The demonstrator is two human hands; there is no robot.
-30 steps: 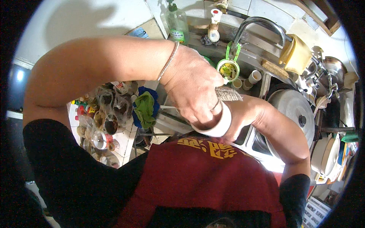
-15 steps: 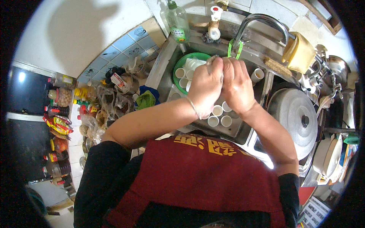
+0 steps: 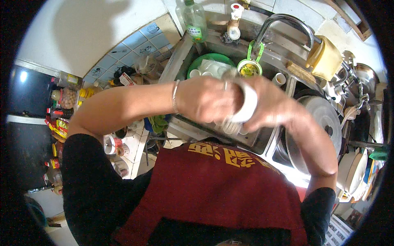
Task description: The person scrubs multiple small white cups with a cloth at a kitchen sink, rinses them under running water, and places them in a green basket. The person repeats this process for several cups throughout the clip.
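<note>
At the centre of the head view, over the sink, my blurred left hand (image 3: 205, 98), with a bracelet at the wrist, is closed on a greyish cloth (image 3: 230, 74) at a white cup (image 3: 251, 100). My right hand (image 3: 271, 104) grips that cup from the right, tilted on its side; its inside is partly hidden by my left fingers. Behind them sit a green basin (image 3: 217, 58) with small white cups (image 3: 195, 74) and a small strainer (image 3: 249, 70) holding yellow-green scraps. Another white cup (image 3: 280, 79) stands right of the strainer.
The sink (image 3: 168, 71) has a curved tap (image 3: 283, 18) and a soap bottle (image 3: 195, 28) behind it. A large lidded pot (image 3: 314, 112) is at the right, a yellow cloth (image 3: 322, 57) above it. Bottles, jars and bags (image 3: 65, 98) crowd the left.
Half a second ago both hands were bunched together over the sink; now they are wider apart, with the cup showing between them. My left wrist has swung left and up.
</note>
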